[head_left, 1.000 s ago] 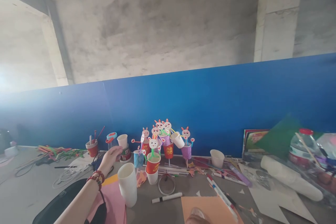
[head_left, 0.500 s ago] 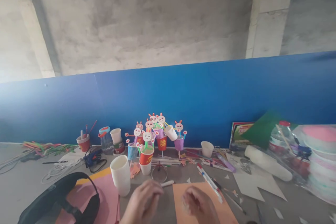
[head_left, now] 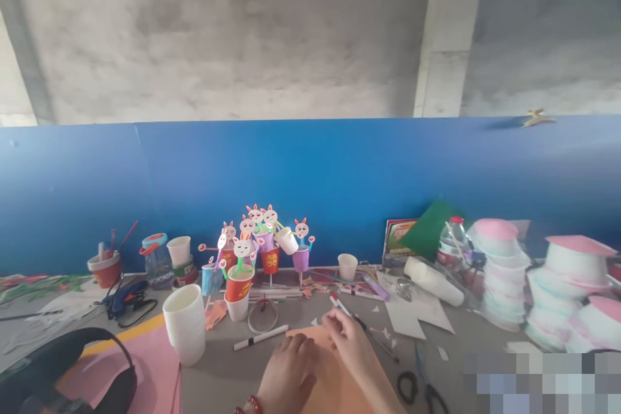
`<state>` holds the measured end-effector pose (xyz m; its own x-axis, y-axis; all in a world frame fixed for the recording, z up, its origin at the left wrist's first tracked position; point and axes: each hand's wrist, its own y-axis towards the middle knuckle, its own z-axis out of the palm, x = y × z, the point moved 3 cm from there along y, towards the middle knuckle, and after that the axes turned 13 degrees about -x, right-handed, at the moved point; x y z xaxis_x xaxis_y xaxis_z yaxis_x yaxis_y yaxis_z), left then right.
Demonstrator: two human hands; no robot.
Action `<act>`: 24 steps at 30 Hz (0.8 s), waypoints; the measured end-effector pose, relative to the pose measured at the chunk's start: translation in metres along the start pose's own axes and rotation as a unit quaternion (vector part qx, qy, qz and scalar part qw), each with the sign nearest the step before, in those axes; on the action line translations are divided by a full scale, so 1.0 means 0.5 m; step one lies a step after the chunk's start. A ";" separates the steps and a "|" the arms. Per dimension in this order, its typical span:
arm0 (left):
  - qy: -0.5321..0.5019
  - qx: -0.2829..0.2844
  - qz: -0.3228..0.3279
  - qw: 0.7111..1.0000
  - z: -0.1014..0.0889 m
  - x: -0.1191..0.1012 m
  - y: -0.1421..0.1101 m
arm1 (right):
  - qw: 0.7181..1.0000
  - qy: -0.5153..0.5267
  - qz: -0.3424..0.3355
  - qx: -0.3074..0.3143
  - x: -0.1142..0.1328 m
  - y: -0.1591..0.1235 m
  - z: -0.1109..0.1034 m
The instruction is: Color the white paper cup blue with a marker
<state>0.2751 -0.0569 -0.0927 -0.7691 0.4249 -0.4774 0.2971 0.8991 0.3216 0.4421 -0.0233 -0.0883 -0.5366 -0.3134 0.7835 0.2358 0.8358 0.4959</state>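
Observation:
My left hand [head_left: 290, 369] rests palm down on the left part of an orange sheet of paper [head_left: 330, 388], its fingers stretched loosely forward. A red beaded bracelet [head_left: 254, 403] circles that wrist. Over the sheet's far right corner is my right hand [head_left: 348, 341], fingers slightly bent and apart, with nothing visible between them. Just behind it a red-capped marker [head_left: 341, 304] shows, its lower part hidden by the hand. A white marker with a black band [head_left: 262, 337] lies to the left of the sheet. Scissors [head_left: 421, 383] lie to the right of my right arm.
A tall stack of white paper cups [head_left: 185, 326] stands on the left, near pink paper [head_left: 158, 362] and a black strap [head_left: 72, 352]. Rabbit-faced paper-cup figures [head_left: 240, 275] stand in the middle. Several painted cup stacks [head_left: 504, 281] and a bottle [head_left: 452, 242] fill the right, before a blue partition [head_left: 310, 174].
The view has turned right, bringing the scissors and more cup stacks in. My hands have drawn closer together; the left has come onto the orange paper, the right has moved over the markers.

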 end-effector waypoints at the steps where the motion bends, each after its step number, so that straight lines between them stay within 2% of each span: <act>1: 0.000 -0.010 0.002 1.000 0.010 0.005 0.004 | 1.000 -0.012 -0.006 0.026 0.000 -0.005 0.005; 5: -0.008 -0.054 0.004 0.998 0.043 0.048 0.009 | 0.992 -0.061 -0.019 0.106 0.001 -0.026 0.019; 11: -0.032 -0.086 -0.014 0.996 0.081 0.108 0.011 | 0.981 -0.109 -0.037 0.154 0.008 -0.043 0.023; 19: -0.043 -0.063 -0.036 0.996 0.094 0.106 0.022 | 0.980 -0.128 -0.062 0.138 0.011 -0.036 0.025; 24: -0.033 -0.041 -0.054 0.997 0.080 0.084 0.024 | 0.984 -0.110 -0.077 0.114 0.001 -0.043 0.034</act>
<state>0.2688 -0.0240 -0.1417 -0.7547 0.3343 -0.5646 0.1652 0.9296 0.3295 0.4231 -0.0340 -0.1049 -0.7196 -0.3611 0.5930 -0.0369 0.8728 0.4867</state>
